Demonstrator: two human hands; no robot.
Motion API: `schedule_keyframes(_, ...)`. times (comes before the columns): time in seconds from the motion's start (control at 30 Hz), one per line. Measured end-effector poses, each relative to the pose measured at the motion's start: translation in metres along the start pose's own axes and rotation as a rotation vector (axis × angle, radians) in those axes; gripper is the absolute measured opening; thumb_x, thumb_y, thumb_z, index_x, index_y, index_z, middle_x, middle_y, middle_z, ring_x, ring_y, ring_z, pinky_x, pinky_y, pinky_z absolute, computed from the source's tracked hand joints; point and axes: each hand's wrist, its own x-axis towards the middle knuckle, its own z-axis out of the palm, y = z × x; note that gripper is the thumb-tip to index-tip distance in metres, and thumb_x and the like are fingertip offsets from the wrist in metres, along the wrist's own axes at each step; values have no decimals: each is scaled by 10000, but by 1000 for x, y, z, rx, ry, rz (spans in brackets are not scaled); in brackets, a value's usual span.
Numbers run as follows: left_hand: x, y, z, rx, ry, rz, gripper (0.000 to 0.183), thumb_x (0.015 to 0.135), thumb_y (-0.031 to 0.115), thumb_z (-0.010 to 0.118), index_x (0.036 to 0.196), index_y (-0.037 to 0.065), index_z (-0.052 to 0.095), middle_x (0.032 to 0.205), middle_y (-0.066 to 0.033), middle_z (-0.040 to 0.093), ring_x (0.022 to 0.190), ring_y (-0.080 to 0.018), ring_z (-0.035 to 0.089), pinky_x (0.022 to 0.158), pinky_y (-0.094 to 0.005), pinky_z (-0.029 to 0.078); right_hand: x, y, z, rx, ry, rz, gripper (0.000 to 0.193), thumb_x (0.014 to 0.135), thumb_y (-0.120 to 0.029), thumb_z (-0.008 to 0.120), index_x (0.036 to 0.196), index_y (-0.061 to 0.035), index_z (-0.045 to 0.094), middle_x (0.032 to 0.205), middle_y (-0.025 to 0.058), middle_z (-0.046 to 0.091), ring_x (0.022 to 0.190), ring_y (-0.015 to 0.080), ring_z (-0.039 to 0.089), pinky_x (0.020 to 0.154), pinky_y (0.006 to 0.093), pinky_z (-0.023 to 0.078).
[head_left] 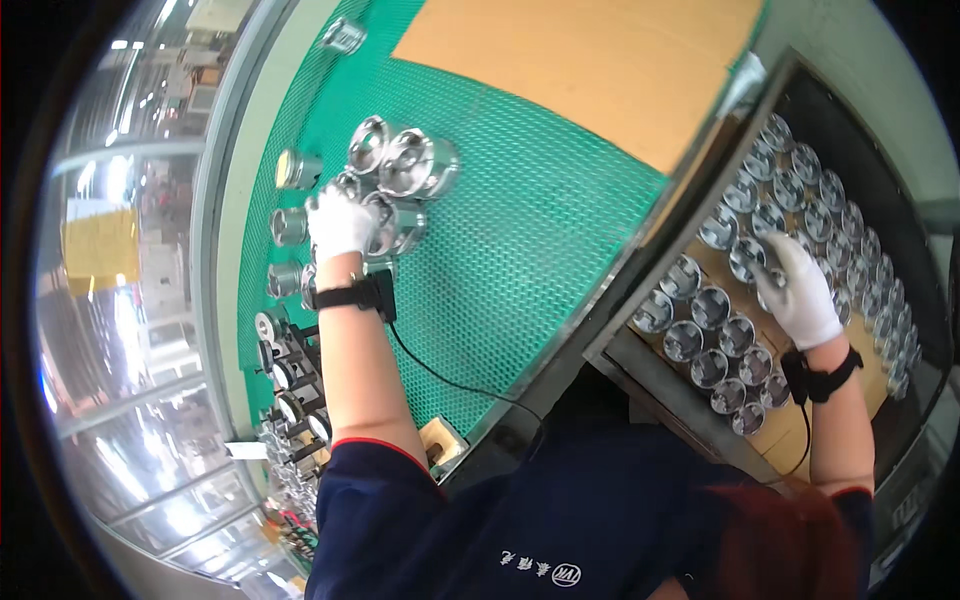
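Gloved in white, my left hand (340, 222) is on the green mat (500, 240), its fingers closed around a metal piston (346, 184) that they partly cover. Larger shiny pistons (408, 165) stand in a cluster beside it, some of them touching. My right hand (800, 295), also in a white glove, is over a tray (640, 365) of pistons at the right. Its thumb and fingers are apart, close to a piston (747, 259) in the rows. Whether the fingertips touch that piston, I cannot tell. Both wrists wear black straps with cables.
A row of single pistons (290, 227) lines the mat's left edge, with dial gauges (290, 375) on stands nearer to me. Cardboard (590, 70) covers the mat's far part. A small open box (440, 440) sits by my left elbow. The dark tray wall (840, 110) borders the rows.
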Motion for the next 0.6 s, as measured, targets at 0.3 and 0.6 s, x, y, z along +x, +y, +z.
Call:
schedule_keyframes(0.3,29,-19,49,-340,-382,-47,691,815,356,725,1356,-31,539,1283,-291,639,1169,-404,661,1018,-440,528,266,-234,162,-58,-167,-775,432,927,-175,617,1335,-48,555,1351,205,580,1049,396,662,913,462,550)
schedule_keyframes(0.6,23,-21,48,-439,-355,-70,539,932,249,555,1401,-11,499,1409,-296,537,1263,-429,584,1071,-500,470,355,-320,267,-368,-589,-533,414,1021,-150,432,1422,-85,516,1432,209,566,1241,393,603,1044,454,492)
